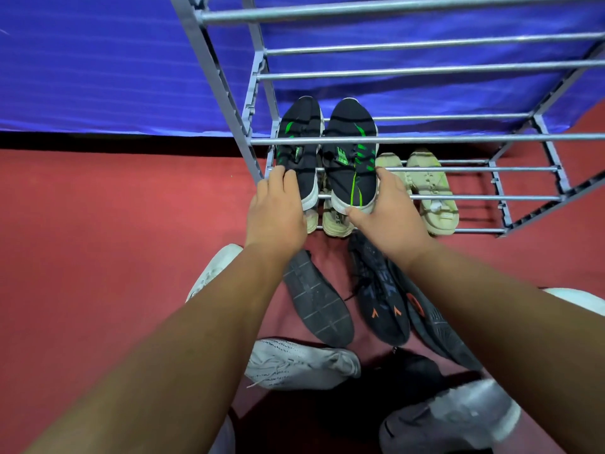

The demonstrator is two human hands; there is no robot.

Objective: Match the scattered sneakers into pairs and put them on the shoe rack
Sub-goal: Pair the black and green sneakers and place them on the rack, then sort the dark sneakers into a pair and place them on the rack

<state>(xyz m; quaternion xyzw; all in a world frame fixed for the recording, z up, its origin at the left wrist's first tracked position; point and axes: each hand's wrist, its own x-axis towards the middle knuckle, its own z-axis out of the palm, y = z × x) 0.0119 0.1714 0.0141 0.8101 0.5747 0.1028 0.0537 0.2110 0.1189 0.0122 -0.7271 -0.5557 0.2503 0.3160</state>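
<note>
A grey metal shoe rack [425, 139] stands ahead against a blue cloth. Two black sneakers with green stripes lie side by side on its second tier from the bottom, toes away from me. My left hand [278, 211] grips the heel of the left black-green sneaker [299, 139]. My right hand [389, 214] grips the heel of the right black-green sneaker [352, 152]. Below them, on the bottom tier, sit cream sneakers [432, 191], one pair at the right and another cream sneaker [337, 221] partly hidden under my hands.
Loose sneakers lie on the red floor near me: a black one sole-up [317, 299], a black one with orange marks [379, 290], another dark one sole-up [435, 326], a white knit one [301, 362], a white one [216, 267] behind my left arm, and a grey one [451, 417].
</note>
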